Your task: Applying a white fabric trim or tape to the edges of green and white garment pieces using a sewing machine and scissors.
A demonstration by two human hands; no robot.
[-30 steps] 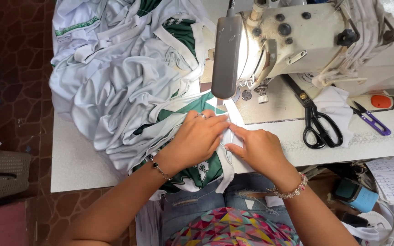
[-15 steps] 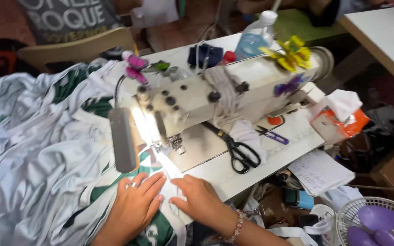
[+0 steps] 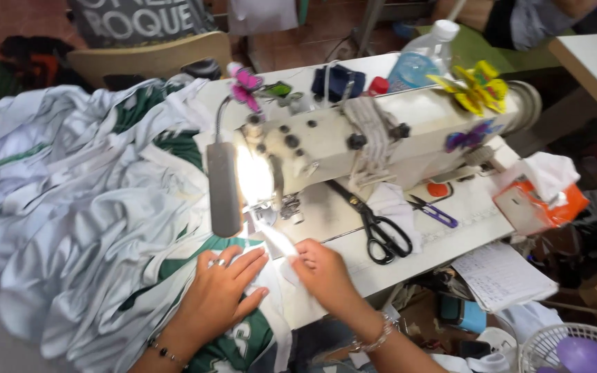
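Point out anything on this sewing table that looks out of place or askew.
Nothing is spilled or damaged. The black scissors lie open on the machine bed beside the right hand, and white-and-green fabric is heaped loosely past the left hand.

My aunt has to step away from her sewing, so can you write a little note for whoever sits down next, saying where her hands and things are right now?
Left hand: flat on the white and green garment, pressing it to the table; no grip.
Right hand: fingers pinch the white fabric strip that runs toward the needle area of the sewing machine.
Lamp is lit beside the needle.
Black scissors and the small purple thread snips lie on the machine bed, right of the hands.
Done: strip lined up at the presser foot. Left: whether stitching has begun cannot be told; most of the garment lies bunched on the left.
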